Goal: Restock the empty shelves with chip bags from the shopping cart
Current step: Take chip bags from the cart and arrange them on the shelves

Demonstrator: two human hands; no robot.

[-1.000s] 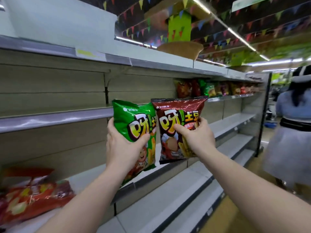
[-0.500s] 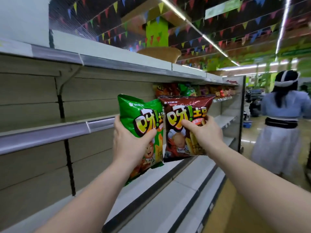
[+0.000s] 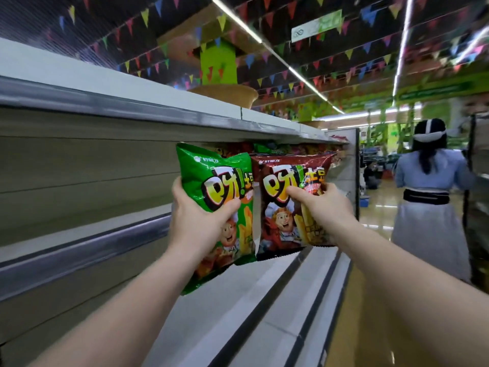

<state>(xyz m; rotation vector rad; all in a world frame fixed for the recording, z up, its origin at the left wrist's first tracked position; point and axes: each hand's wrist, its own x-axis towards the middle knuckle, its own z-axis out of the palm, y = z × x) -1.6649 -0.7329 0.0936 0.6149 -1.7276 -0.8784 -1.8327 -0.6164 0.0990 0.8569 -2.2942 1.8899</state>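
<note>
- Green chip bag point(image 3: 211, 181) upright in the left hand point(image 3: 197, 221), thumb across its front, fingers curled behind its left edge.
- Dark red chip bag point(image 3: 285, 207) just beside it, edges touching, gripped by the right hand point(image 3: 321, 207) at its right side.
- Both bags are held in the air in front of the grey shelves point(image 3: 87, 234).
- Farther along, more bags point(image 3: 267, 148), probably chips, blurred.
- Beyond, a person in a pale skirt point(image 3: 428, 207) stands in the aisle.

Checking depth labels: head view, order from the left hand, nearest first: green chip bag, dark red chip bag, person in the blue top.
1. green chip bag, gripped in the left hand.
2. dark red chip bag, right beside it.
3. person in the blue top, far right, down the aisle.
</note>
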